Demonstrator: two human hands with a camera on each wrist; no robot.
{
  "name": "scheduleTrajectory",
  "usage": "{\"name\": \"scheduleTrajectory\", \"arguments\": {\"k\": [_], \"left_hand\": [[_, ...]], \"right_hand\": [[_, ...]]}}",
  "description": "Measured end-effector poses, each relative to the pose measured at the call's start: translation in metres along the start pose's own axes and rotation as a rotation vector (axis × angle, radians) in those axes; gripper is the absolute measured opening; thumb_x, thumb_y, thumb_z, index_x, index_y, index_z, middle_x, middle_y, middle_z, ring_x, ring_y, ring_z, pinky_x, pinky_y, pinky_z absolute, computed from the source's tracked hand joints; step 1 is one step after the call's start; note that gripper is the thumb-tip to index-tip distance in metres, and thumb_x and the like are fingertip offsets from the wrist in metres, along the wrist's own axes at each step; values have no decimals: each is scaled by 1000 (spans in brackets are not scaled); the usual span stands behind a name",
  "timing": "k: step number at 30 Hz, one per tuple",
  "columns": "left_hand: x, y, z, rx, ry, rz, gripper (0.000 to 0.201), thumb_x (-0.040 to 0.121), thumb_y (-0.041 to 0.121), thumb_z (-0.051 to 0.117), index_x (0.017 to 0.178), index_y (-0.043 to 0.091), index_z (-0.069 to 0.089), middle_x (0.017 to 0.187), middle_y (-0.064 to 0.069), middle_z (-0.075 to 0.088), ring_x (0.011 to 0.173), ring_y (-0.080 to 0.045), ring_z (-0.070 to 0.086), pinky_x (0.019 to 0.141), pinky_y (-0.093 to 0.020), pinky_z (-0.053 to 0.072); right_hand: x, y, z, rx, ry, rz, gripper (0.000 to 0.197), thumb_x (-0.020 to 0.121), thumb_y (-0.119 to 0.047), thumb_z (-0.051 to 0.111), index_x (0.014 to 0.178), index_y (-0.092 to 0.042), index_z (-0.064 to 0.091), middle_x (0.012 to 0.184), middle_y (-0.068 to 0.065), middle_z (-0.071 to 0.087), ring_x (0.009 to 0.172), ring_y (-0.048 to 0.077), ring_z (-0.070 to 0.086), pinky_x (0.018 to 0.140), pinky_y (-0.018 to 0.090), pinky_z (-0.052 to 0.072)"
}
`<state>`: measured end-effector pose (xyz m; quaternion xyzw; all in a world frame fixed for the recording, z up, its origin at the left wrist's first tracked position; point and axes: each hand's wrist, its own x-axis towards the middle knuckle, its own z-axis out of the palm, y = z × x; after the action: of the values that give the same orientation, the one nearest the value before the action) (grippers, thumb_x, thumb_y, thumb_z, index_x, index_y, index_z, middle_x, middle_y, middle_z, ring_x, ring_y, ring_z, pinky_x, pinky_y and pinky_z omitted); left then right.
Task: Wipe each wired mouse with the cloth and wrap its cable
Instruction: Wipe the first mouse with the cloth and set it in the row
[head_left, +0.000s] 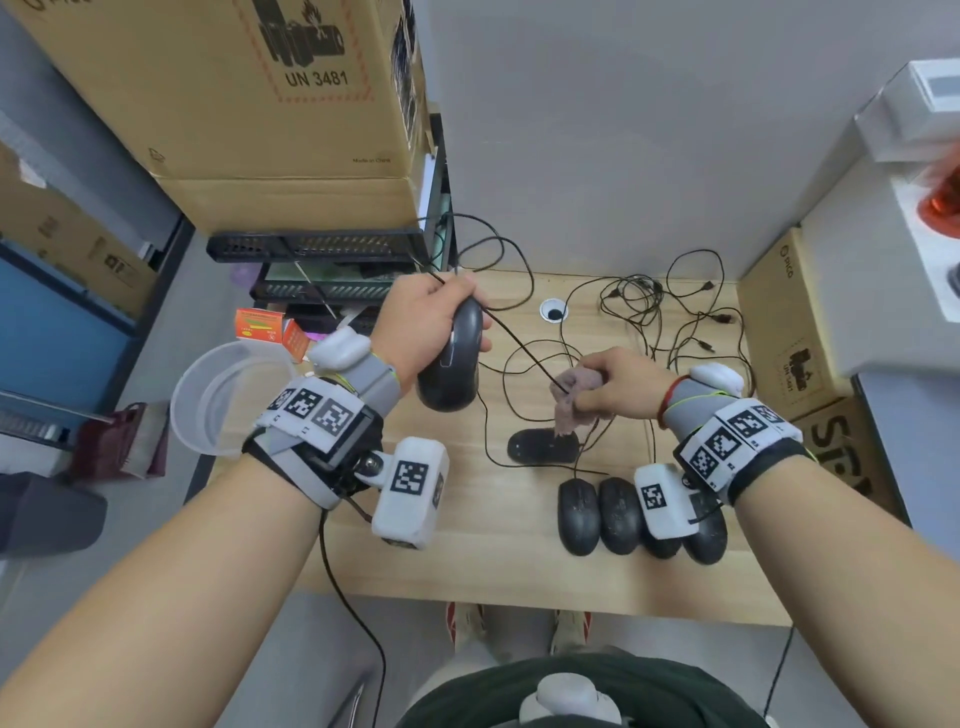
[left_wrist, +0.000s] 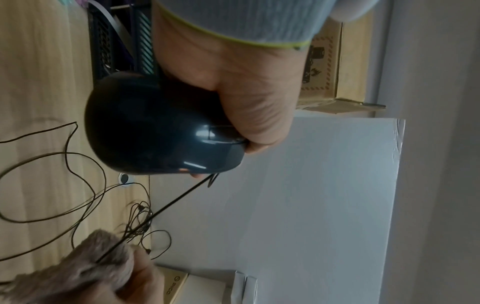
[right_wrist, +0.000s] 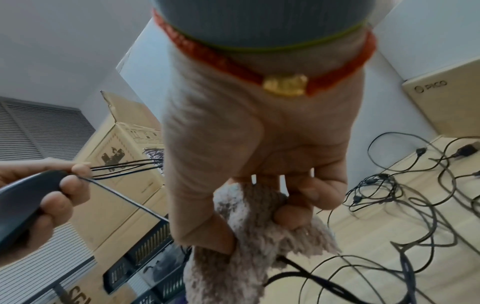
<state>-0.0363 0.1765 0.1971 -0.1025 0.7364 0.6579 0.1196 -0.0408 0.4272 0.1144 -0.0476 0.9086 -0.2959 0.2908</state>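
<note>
My left hand (head_left: 415, 327) grips a black wired mouse (head_left: 451, 358) above the wooden table (head_left: 467, 545), fingers curled round its front end (left_wrist: 166, 131). Its cable (head_left: 519, 345) runs taut from the mouse down into a grey-brown cloth (head_left: 574, 400). My right hand (head_left: 618, 384) holds that cloth bunched around the cable (right_wrist: 249, 226). In the right wrist view a few loops of cable (right_wrist: 122, 167) stick out by the left fingers (right_wrist: 64, 185). Another mouse (head_left: 543, 446) lies belly-up on the table under the cloth. Several more black mice (head_left: 597, 514) lie side by side near my right wrist.
Loose tangled cables (head_left: 639, 312) spread over the far half of the table around a cable hole (head_left: 554, 312). Cardboard boxes (head_left: 270, 104) on black trays (head_left: 322, 247) stand at the left, another box (head_left: 795, 322) at the right. A clear plastic tub (head_left: 223, 395) sits left of the table.
</note>
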Motion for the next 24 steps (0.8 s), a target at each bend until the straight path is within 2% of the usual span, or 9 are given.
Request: {"name": "scheduleTrajectory", "arguments": {"k": [2, 5, 7, 11, 15, 17, 19, 22, 24], "left_hand": [[2, 3, -6, -34, 21, 4, 34, 104, 21, 54, 78, 6, 68, 72, -15, 68, 62, -33, 68, 76, -47, 57], [2, 5, -11, -81, 57, 16, 31, 106, 17, 52, 81, 3, 65, 76, -13, 65, 58, -23, 68, 59, -35, 59], [4, 2, -14, -84, 84, 13, 31, 106, 18, 52, 81, 3, 65, 76, -13, 66, 58, -22, 68, 54, -29, 57], [10, -9, -20, -67, 104, -25, 32, 105, 19, 53, 78, 5, 66, 69, -13, 68, 59, -31, 68, 63, -35, 59], [10, -17, -19, -41, 92, -60, 32, 105, 22, 54, 80, 6, 67, 70, -12, 70, 60, -31, 69, 69, -39, 58], [9, -19, -17, -31, 90, -63, 32, 104, 22, 54, 79, 6, 67, 70, -12, 69, 59, -30, 70, 67, -37, 58], [8, -18, -14, -16, 81, -61, 32, 104, 22, 54, 80, 6, 67, 71, -13, 69, 60, -30, 69, 65, -36, 58], [7, -20, -9, 29, 44, -58, 32, 105, 22, 54, 82, 3, 66, 73, -17, 68, 59, -31, 68, 56, -31, 58], [6, -23, -4, 90, -11, -59, 35, 104, 27, 57, 80, 3, 66, 74, -18, 69, 59, -33, 69, 53, -30, 56]], "right_hand": [[-1, 7, -5, -11, 39, 24, 21, 71, -27, 75, 86, -15, 67, 68, 1, 67, 66, 18, 61, 62, 31, 51], [-3, 14, -10, -59, 155, 48, 23, 70, -21, 79, 86, -16, 63, 72, -2, 61, 71, 19, 57, 56, 23, 41], [-3, 18, -13, -24, 207, 62, 25, 71, -19, 79, 89, -15, 61, 75, -1, 61, 72, 19, 57, 53, 22, 39], [-4, 21, -14, 359, 186, -9, 21, 81, -18, 75, 100, -16, 65, 81, 0, 72, 72, 19, 66, 61, 26, 52], [-11, 8, -17, 474, 172, -103, 20, 90, -18, 64, 110, -16, 67, 84, 3, 69, 72, 14, 59, 51, 18, 41], [-12, 1, -18, 491, 166, -138, 18, 93, -19, 60, 108, -21, 69, 83, 2, 67, 76, 13, 58, 59, 25, 41], [-15, -7, -20, 531, 181, -173, 19, 95, -15, 58, 101, -26, 72, 82, 1, 65, 77, 9, 57, 64, 24, 42], [-20, -23, -25, 626, 168, -261, 24, 95, -1, 55, 98, -19, 70, 82, 4, 64, 72, 5, 59, 67, 13, 45], [-20, -31, -27, 632, 154, -318, 20, 94, 1, 56, 101, -12, 69, 80, 3, 65, 71, 10, 60, 73, 21, 49]]}}
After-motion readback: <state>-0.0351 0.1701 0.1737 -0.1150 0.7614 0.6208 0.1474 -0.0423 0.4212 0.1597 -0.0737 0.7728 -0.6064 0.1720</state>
